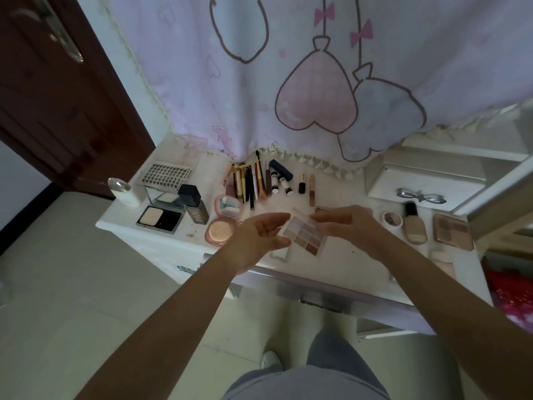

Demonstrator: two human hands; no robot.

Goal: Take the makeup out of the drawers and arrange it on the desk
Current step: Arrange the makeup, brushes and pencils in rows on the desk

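Over the white desk, both my hands hold a small eyeshadow palette with several beige, mauve and brown pans and a clear lid. My left hand cups its left edge between thumb and fingers. My right hand pinches its upper right edge with the fingertips. Makeup lies across the desk: a row of brushes and pencils, small tubes, a pink open compact, a square powder compact and a dark foundation bottle.
To the right are a small jar, a beige foundation bottle and a pink palette. A small drawer box with a bow handle stands behind them. A lash tray and a white bottle are at the left. A curtain hangs behind.
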